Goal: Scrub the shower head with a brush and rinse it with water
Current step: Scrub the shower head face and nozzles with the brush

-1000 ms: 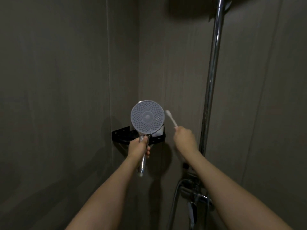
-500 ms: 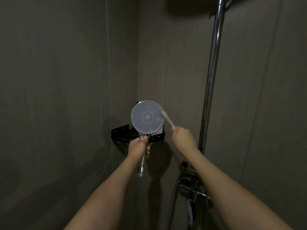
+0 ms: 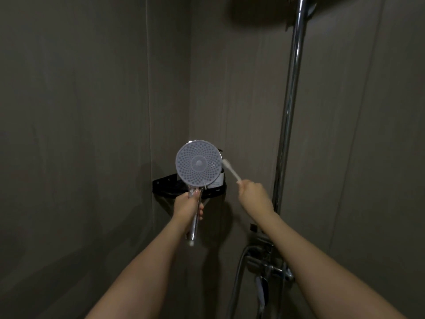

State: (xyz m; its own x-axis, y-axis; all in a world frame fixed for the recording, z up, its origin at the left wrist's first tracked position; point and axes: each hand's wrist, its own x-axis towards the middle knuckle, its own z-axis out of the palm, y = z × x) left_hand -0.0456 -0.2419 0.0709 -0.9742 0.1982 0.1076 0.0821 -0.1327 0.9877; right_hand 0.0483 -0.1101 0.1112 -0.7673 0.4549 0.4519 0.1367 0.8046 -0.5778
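Observation:
A round hand-held shower head (image 3: 198,163) with a pale dotted face points toward me, held upright in the corner of a dim shower stall. My left hand (image 3: 186,206) grips its chrome handle just below the face. My right hand (image 3: 254,196) holds a white toothbrush-like brush (image 3: 230,169) by its lower end. The brush's bristle tip sits at the right rim of the shower head's face, touching or nearly touching it.
A black corner shelf (image 3: 166,184) is fixed to the wall behind the shower head. A vertical chrome riser pipe (image 3: 290,107) runs up at the right. The mixer valve and hose (image 3: 264,265) sit low, under my right forearm. A dark overhead shower head (image 3: 257,10) hangs above.
The brush tip moved left from clear of the shower head to its right rim, then drew back slightly. My left hand has held the shower head steady.

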